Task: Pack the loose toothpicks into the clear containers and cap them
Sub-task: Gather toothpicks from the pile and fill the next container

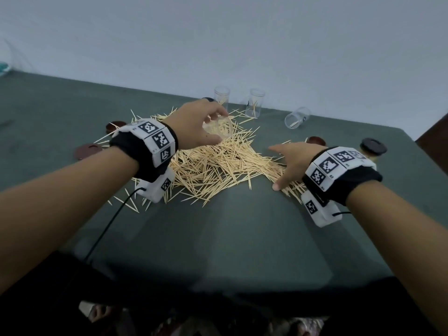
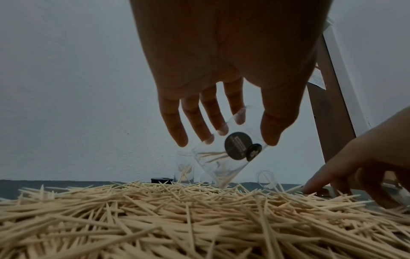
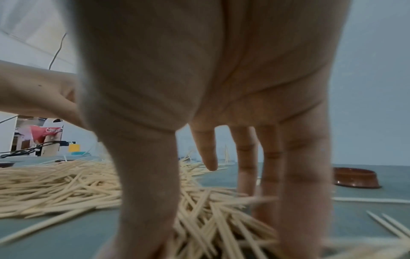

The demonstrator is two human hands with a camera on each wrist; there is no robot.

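Toothpicks (image 2: pixel 155 219) underlie left hand (image 1: pixel 196 127) gripping tilted container (image 2: pixel 224 154), mouth down; right hand (image 1: pixel 291 163) spread.

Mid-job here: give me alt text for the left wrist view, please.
The left hand holds a clear container, tilted, its lower end at the toothpick pile that fills the foreground. The right hand touches the pile's right edge.

Four clear containers (image 1: pixel 217 128), five caps (image 1: pixel 373 146), one toothpick pile (image 1: pixel 218 166).

Dim, flat light; blurred wrist views
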